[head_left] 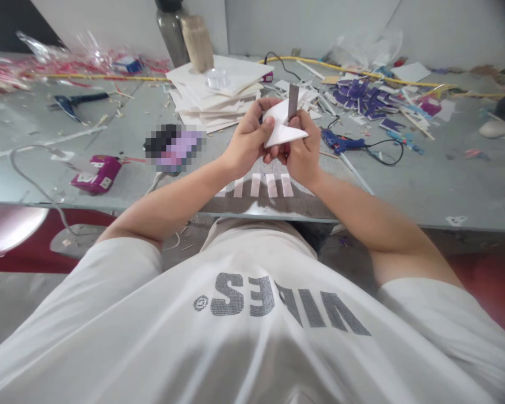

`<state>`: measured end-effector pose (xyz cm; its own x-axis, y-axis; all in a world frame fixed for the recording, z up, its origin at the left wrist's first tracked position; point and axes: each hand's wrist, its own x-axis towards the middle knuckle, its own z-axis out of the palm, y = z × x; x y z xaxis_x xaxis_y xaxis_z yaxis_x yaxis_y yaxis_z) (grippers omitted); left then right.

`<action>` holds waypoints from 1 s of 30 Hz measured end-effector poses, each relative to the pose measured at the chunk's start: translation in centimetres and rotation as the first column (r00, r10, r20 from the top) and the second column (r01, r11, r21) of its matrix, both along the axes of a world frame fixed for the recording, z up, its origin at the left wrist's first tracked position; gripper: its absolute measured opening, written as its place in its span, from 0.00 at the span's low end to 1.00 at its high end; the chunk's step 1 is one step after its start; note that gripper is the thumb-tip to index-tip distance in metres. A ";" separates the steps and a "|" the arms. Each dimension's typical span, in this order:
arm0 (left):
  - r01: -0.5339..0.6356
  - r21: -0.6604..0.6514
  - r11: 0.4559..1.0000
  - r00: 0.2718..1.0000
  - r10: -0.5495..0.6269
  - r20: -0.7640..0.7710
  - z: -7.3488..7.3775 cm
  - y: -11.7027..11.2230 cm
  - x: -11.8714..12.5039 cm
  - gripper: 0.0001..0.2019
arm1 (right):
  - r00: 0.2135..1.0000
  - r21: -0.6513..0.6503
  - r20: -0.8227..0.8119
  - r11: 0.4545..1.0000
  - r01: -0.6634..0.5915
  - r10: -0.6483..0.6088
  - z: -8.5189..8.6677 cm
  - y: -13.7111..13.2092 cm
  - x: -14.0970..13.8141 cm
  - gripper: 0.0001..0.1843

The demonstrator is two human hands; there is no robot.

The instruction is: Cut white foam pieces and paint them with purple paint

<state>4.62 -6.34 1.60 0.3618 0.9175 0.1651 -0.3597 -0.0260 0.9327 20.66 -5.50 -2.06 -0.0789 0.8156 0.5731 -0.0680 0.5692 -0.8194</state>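
Observation:
In front of me, above the table's near edge, my left hand [251, 134] is closed on a white board piece [281, 134] with a V-shaped notch in its right side. The thumb lies on top of the piece. My right hand [305, 151] is closed beside it, pinching a dark grey flat strip [293, 100] that stands up from its fingers against the piece. Whether the strip is a blade cannot be made out. Below both hands, several short pale strips [256, 185] lie in a row on a dark mat [248, 206].
Stacked white boards [212, 101] bear a wooden cup [197, 45]; a bottle [172, 36] stands behind. Purple scraps [362, 96] and a blue glue gun [343, 141] lie right. Left are a purple box [96, 174], a cable [23, 168] and a dark-handled tool [78, 102].

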 end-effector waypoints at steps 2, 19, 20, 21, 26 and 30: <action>-0.016 0.007 1.000 1.000 0.016 -0.026 0.0 0.0 0.1 0.15 | 1.000 -0.004 0.019 1.000 0.004 -0.004 0.1 0.0 0.0 0.45; -0.086 0.056 0.995 0.996 0.087 -0.011 -0.8 0.9 -0.2 0.16 | 1.000 0.026 0.008 1.000 -0.017 0.017 0.4 -0.4 -0.2 0.44; -0.082 0.046 0.996 0.996 0.083 -0.016 -0.8 1.0 -0.2 0.17 | 1.000 0.013 0.019 1.000 -0.012 0.012 0.5 -0.3 -0.1 0.45; -0.075 0.034 0.997 0.997 0.076 -0.018 -0.8 1.1 -0.2 0.18 | 0.999 -0.003 0.031 1.000 -0.013 0.013 0.5 -0.2 0.0 0.45; -0.034 -0.006 0.999 0.999 0.034 0.002 -0.9 2.0 -0.5 0.14 | 0.992 -0.038 0.053 0.992 -0.116 0.118 0.5 1.3 0.6 0.43; -0.027 -0.051 0.998 0.999 0.026 -0.024 -1.5 3.2 -0.8 0.13 | 0.976 -0.070 0.109 0.981 -0.181 0.188 0.6 2.5 1.2 0.43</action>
